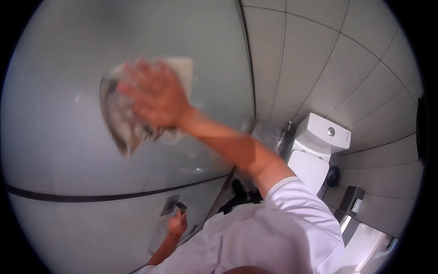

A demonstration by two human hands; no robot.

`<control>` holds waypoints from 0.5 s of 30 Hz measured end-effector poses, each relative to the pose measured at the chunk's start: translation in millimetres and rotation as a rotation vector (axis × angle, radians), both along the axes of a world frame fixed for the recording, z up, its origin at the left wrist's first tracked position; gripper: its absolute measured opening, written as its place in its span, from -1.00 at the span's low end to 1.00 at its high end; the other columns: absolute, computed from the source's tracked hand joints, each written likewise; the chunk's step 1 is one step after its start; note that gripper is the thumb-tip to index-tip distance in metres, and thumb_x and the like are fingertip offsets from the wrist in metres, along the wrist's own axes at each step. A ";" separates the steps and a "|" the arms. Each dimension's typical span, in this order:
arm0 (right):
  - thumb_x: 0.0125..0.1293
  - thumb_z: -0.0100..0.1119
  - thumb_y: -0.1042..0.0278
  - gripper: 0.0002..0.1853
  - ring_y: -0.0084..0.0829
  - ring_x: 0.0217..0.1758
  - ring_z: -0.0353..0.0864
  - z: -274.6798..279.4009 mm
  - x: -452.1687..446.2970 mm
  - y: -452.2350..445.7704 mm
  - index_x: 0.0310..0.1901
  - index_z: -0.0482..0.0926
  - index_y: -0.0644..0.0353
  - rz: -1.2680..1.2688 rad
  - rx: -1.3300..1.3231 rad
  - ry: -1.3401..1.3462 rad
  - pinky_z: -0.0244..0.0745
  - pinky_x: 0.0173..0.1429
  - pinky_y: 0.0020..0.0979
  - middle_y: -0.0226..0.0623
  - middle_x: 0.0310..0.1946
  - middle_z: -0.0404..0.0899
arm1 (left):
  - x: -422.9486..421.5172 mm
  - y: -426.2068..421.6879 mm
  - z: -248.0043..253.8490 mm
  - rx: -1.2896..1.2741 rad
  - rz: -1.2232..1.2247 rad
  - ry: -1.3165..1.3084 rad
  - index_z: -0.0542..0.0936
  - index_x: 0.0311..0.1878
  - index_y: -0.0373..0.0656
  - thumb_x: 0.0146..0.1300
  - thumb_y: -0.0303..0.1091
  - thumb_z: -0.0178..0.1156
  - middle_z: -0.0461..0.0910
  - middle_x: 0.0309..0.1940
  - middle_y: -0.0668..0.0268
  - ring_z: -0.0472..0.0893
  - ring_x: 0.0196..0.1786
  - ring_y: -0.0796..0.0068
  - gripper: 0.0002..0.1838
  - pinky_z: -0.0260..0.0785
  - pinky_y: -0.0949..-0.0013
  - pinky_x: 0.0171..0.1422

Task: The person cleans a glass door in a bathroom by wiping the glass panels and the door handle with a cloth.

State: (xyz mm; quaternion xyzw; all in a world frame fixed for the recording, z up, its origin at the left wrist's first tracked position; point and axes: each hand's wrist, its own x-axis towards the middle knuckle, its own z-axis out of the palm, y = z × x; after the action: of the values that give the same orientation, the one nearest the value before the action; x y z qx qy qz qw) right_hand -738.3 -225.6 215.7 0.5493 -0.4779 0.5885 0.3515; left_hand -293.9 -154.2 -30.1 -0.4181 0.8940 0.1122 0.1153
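Observation:
My right hand point(157, 93), blurred by motion, lies with fingers spread over a cloth point(114, 116) against a large frosted glass panel point(59, 118). The cloth is pale beige with dark print, and its lower left edge hangs loose. My right arm reaches across the middle of the view. Low in the view, my left hand point(177, 223) is closed around a small dark handle point(181, 207). Beside it, a square metal plate point(169, 205) sits on the panel. The palm side of the right hand is hidden.
To the right stand a white toilet point(309, 169) with its lid down and its tank point(324, 132) against a tiled wall point(315, 59). A dark paper holder point(351, 200) is on the wall. A dark strip point(91, 198) crosses the glass. My shoe point(237, 186) shows on the floor.

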 end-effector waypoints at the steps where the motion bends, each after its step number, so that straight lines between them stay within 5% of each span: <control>1: 0.23 0.14 0.17 -0.45 -0.14 0.50 0.16 3.1 -22.0 -8.6 0.30 0.44 -0.18 -0.024 -0.025 -0.065 -0.09 0.52 0.04 -0.22 0.40 0.28 | 1.0 2.4 -1.4 -0.045 -0.025 0.022 0.42 -0.07 -0.18 0.35 -0.16 0.07 0.62 -0.45 0.01 0.60 -0.48 -0.08 -0.72 0.40 -0.04 -0.43; 4: 0.31 0.06 0.20 -0.51 -0.07 0.42 0.25 -0.9 -111.1 -30.1 0.30 0.44 -0.09 -0.044 -0.133 -0.246 0.06 0.46 0.03 -0.16 0.36 0.32 | -6.1 11.6 4.6 -0.142 -0.028 0.071 0.43 -0.14 -0.17 0.29 -0.22 0.14 0.62 -0.47 0.05 0.61 -0.51 -0.01 -0.76 0.39 -0.01 -0.46; 6: 0.31 -0.01 0.38 -0.52 -0.01 0.38 0.28 -31.6 -160.3 -37.8 0.29 0.42 0.05 -0.070 -0.218 -0.493 0.20 0.42 -0.18 -0.10 0.33 0.32 | -5.4 10.4 1.8 -0.141 -0.016 0.065 0.44 -0.15 -0.17 0.28 -0.23 0.15 0.62 -0.47 0.06 0.61 -0.50 -0.01 -0.77 0.40 0.00 -0.46; 10: 0.25 -0.08 0.67 -0.45 -0.14 0.31 0.37 -185.4 -196.7 -63.1 0.31 0.33 0.26 -0.062 -0.268 -1.260 0.32 0.36 -0.29 -0.09 0.31 0.34 | -12.5 10.3 8.1 -0.092 0.016 0.015 0.45 -0.17 -0.18 0.29 -0.25 0.13 0.62 -0.46 0.06 0.63 -0.46 -0.02 -0.79 0.42 0.00 -0.41; 12: 0.29 -0.07 0.65 -0.49 -0.17 0.23 0.46 -268.2 -174.6 -66.4 0.31 0.31 0.32 0.231 -0.335 -1.550 0.33 0.34 -0.34 -0.12 0.22 0.44 | -14.0 10.3 11.8 -0.087 0.005 0.082 0.45 -0.17 -0.18 0.30 -0.25 0.12 0.62 -0.45 0.05 0.62 -0.44 -0.03 -0.80 0.42 -0.01 -0.39; 13: 0.40 -0.14 0.41 -0.50 -0.21 0.27 0.43 -312.7 -170.6 -72.2 0.35 0.25 0.30 0.419 -0.452 -1.619 0.28 0.38 -0.33 -0.15 0.27 0.39 | -15.6 11.4 10.8 -0.078 -0.004 0.146 0.45 -0.16 -0.19 0.31 -0.25 0.11 0.62 -0.44 0.04 0.62 -0.42 -0.05 -0.80 0.42 -0.02 -0.37; 14: 0.51 -0.20 0.18 -0.47 -0.26 0.30 0.39 -327.3 -175.7 -77.0 0.40 0.19 0.28 0.616 -0.568 -1.676 0.23 0.42 -0.33 -0.19 0.32 0.35 | -15.3 10.9 8.8 -0.087 -0.008 0.170 0.45 -0.16 -0.19 0.31 -0.25 0.11 0.62 -0.44 0.04 0.62 -0.42 -0.05 -0.80 0.42 -0.02 -0.37; 15: 0.49 -0.20 0.10 -0.45 -0.20 0.34 0.35 -272.9 -174.0 -69.5 0.37 0.23 0.31 0.475 -0.425 -1.629 0.22 0.41 -0.29 -0.16 0.32 0.35 | -12.2 10.2 6.9 -0.059 0.012 0.132 0.45 -0.16 -0.20 0.32 -0.25 0.10 0.62 -0.43 0.03 0.62 -0.41 -0.06 -0.80 0.42 -0.03 -0.37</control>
State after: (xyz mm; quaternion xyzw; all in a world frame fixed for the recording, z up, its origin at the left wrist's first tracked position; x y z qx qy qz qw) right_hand -912.3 -295.1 -57.2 -0.0343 -0.3335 0.9322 -0.1361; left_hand -306.0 -144.0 -23.2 -0.4183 0.9002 0.1135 0.0432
